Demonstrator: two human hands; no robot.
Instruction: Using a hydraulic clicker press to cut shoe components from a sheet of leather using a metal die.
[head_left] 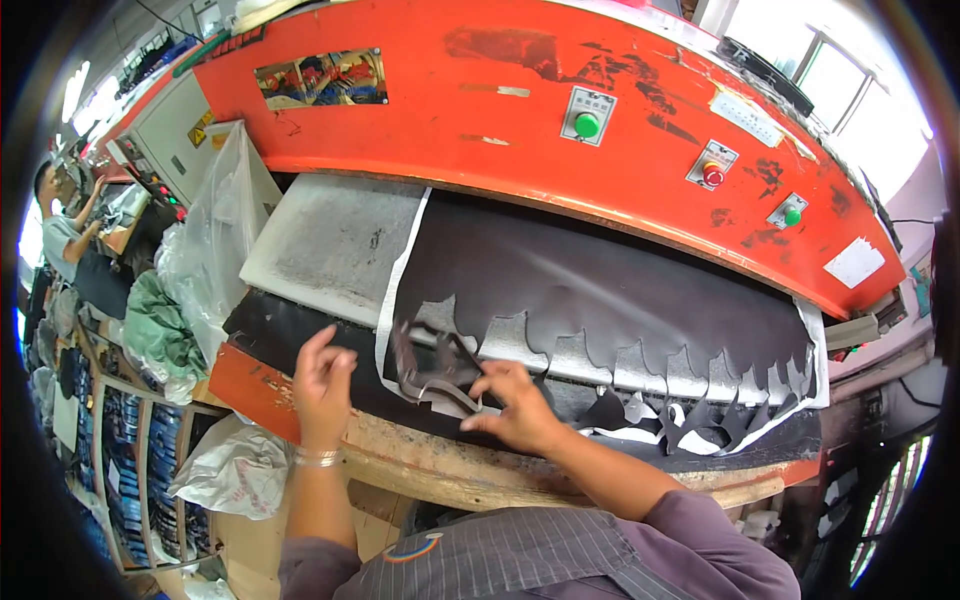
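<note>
A dark metal cutting die (410, 372) with a curved outline is at the near left edge of a dark brown leather-like sheet (590, 275). My right hand (520, 408) has its thumb and fingers around the die's right side, gripping it. My left hand (325, 385) is raised left of the die, fingers loosely bent and apart, with nothing in it. The sheet's near edge has a row of scalloped cut-outs, and pale board shows through them. Curled dark scraps (690, 425) with white undersides hang along that edge.
A red press beam (420, 130) with green buttons (587, 124) and a red button (712, 174) spans the far side. A grey-white cutting board (320, 250) lies at left. Plastic bags (215, 230) and a shelf rack (145, 450) stand left; another person (75, 240) works beyond.
</note>
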